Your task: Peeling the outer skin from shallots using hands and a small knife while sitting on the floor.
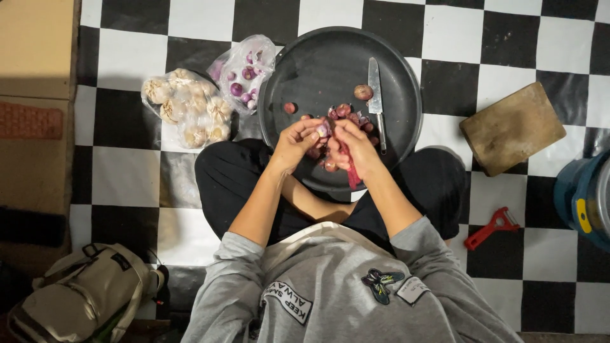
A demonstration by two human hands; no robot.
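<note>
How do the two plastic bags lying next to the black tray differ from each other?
The larger bag holds pale whitish garlic bulbs; the smaller bag holds small purple shallots. The larger bag lies farther from the black tray; the smaller bag touches its rim. Both are clear plastic, lying on the checkered floor.

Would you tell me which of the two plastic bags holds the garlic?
The larger left bag, full of pale garlic bulbs; the smaller bag beside the pan holds purple shallots.
</note>
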